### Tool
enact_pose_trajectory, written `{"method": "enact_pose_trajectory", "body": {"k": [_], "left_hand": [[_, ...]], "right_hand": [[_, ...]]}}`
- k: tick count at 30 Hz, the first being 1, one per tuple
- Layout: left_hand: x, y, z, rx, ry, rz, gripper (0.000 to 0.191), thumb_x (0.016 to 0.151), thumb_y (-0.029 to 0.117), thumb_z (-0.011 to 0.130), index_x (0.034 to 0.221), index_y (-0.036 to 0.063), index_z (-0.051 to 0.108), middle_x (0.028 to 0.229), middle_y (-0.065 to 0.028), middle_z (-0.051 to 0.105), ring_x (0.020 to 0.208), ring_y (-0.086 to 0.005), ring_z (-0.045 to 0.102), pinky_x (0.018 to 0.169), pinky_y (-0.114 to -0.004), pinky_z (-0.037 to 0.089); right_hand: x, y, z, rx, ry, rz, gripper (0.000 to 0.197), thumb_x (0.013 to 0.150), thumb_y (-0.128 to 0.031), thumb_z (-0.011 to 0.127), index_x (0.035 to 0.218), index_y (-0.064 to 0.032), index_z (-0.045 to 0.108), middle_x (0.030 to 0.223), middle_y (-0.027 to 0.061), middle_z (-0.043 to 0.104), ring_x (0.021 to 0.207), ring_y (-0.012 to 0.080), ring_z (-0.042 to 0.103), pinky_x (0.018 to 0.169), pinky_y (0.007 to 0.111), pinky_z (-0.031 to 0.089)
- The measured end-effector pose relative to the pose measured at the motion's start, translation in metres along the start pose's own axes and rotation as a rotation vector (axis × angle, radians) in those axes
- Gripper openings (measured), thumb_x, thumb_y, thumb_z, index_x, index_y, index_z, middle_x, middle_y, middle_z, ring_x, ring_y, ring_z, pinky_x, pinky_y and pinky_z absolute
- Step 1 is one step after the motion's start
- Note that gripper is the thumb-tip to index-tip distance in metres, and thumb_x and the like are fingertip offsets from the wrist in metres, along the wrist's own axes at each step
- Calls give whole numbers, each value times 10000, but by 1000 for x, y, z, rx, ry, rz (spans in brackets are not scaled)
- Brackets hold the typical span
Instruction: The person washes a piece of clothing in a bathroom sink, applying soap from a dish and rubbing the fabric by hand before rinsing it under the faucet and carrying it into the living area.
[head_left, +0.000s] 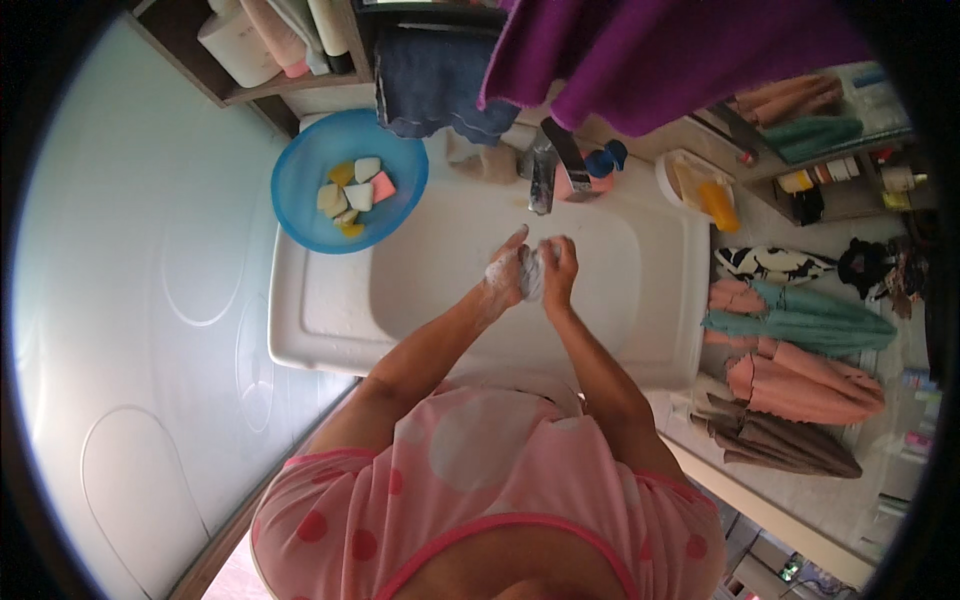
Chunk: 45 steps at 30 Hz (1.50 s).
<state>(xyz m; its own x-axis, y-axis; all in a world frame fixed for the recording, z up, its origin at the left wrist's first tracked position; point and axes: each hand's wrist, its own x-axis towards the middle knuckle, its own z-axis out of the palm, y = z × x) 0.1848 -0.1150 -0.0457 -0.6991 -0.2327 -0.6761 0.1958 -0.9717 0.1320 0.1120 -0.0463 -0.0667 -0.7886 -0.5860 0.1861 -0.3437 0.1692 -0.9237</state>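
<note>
Over the white sink basin (442, 300), my left hand (508, 268) is covered in white lather, its thumb raised and its palm against a small, soapy grey cloth (532, 274). My right hand (559, 268) has its fingers curled onto the other side of the cloth. The cloth is bunched between both hands, partly hidden by fingers and foam. Just beyond the hands is a metal faucet (541, 180); whether water runs cannot be told. Beside the faucet stands a pink soap bottle with a blue pump (606, 159).
A blue plastic basin (289, 180) with several soap pieces sits on the sink's left corner. A purple towel (637, 52) and a dark blue cloth (442, 79) hang beyond the faucet. A white dish (675, 176) is at the right; several cloths, one teal (817, 315), hang right of the sink.
</note>
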Motion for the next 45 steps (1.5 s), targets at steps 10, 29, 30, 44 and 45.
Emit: {"method": "enact_pose_trajectory", "body": {"k": [10,29,30,44,45], "left_hand": [[39,10,-35,412,-204,169,210,916,279,520,865,83,576,800,-48,623,642,-205,610,613,-349,541],[54,15,-32,-118,-320,-94,280,905,222,483,779,-13,569,762,-160,629,767,-346,641,753,-478,527],[51,12,-27,-61,-222,-39,257,906,222,484,795,3,561,759,-151,627,765,-338,642,754,-480,528],[63,19,-13,118,-122,139,126,900,243,526,890,119,541,741,-74,588,737,-304,623,676,-469,519],[60,23,-11,410,-89,234,135,890,250,542,889,116,555,741,-83,596,735,-309,624,667,-468,512]], "right_hand": [[17,2,-4,-161,-122,-174,205,758,-141,689,823,-39,523,773,119,502,796,253,510,686,369,429],[69,-112,-38,466,-345,201,182,815,-58,525,971,6,594,799,49,576,672,99,477,632,232,386],[69,-116,-39,471,-329,193,179,817,-60,528,970,6,594,798,48,576,671,99,478,631,231,384],[53,-8,-26,217,-28,349,207,873,-218,532,1023,-90,595,856,-17,567,680,99,505,616,253,410],[45,5,-18,128,-51,570,221,890,-256,534,1040,-104,591,853,-16,568,698,100,506,612,259,420]]}}
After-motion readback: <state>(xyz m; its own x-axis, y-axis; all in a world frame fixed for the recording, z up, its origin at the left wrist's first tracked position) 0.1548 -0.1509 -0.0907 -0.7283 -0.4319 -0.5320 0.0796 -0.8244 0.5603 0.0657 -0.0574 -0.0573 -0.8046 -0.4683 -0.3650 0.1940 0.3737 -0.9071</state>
